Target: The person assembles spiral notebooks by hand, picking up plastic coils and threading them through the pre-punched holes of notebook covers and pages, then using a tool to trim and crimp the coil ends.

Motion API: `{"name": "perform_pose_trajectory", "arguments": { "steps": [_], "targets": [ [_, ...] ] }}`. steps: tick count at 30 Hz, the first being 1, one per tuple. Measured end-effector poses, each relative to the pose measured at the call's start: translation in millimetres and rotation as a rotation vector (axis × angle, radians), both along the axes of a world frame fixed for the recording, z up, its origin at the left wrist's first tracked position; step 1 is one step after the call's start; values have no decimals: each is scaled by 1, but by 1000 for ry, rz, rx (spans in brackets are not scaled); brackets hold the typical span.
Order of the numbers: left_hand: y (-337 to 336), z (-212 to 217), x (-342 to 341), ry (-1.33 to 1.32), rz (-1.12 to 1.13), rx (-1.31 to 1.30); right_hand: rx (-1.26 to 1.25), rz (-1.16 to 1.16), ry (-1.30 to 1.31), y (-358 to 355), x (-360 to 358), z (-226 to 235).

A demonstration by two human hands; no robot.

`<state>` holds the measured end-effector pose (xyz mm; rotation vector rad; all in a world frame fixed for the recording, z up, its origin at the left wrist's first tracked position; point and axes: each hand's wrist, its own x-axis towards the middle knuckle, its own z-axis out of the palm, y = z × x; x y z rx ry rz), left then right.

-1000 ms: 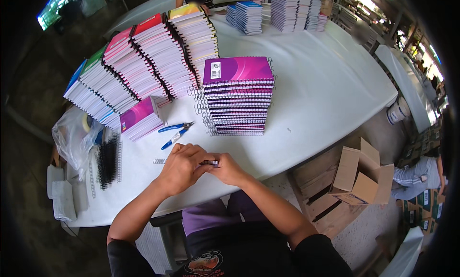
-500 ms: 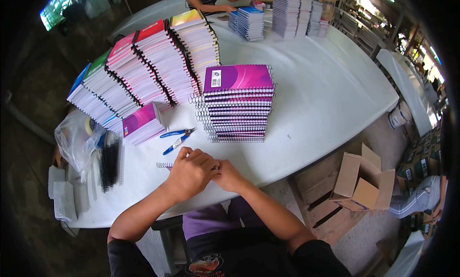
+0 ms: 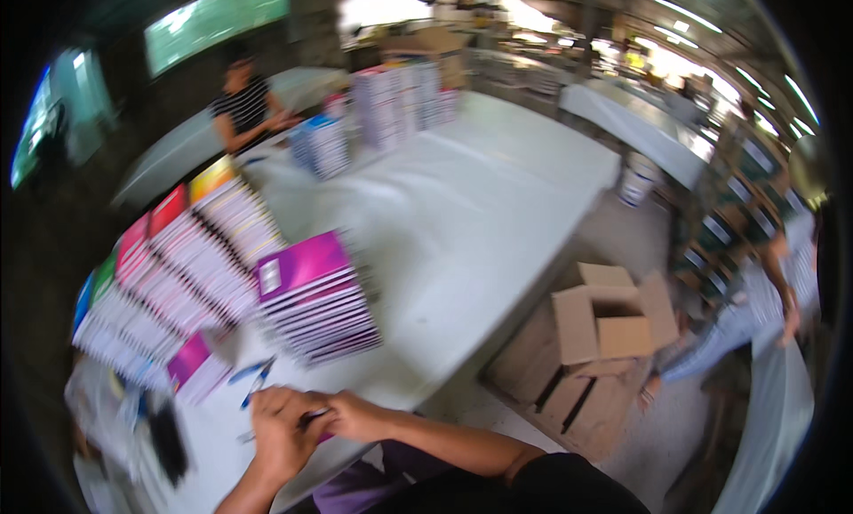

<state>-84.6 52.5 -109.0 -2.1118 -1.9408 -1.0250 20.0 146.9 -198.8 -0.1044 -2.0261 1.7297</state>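
My left hand (image 3: 283, 428) and my right hand (image 3: 354, 416) are together, fingers curled, at the near edge of the white table (image 3: 480, 190). Between them is a spiral notebook (image 3: 326, 437), almost wholly covered by the fingers; a sliver of purple cover shows below, and a bit of wire sticks out at the left. Just beyond my left hand lie blue-handled pliers (image 3: 255, 378). A tall stack of purple spiral notebooks (image 3: 311, 278) stands past them, with a smaller purple pile (image 3: 189, 358) to the left. Motion blurs the picture.
Tall notebook stacks (image 3: 191, 239) line the left, beside a plastic bag (image 3: 102, 407) and black binding coils (image 3: 164, 438). Across the table, a person (image 3: 244, 105) sits by more stacks (image 3: 382, 110). An open cardboard box (image 3: 577, 327) is on a pallet at right, near another person (image 3: 764, 283).
The view has swung up and to the right, bringing more of the room and the person at right into sight. Both hands stay together on the notebook.
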Motion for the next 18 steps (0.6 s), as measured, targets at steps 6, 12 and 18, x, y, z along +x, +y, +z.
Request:
{"name": "perform_pose_trajectory", "arguments": {
  "steps": [6,12,18],
  "targets": [
    [7,35,19,-464,401,625,-27,-421,576,14,16,89],
    [73,64,24,-1037,-16,754,131,-1001,394,69,-14,108],
    [120,59,-17,125,246,-182,-98,-782,282,115,-38,48]
  ]
}}
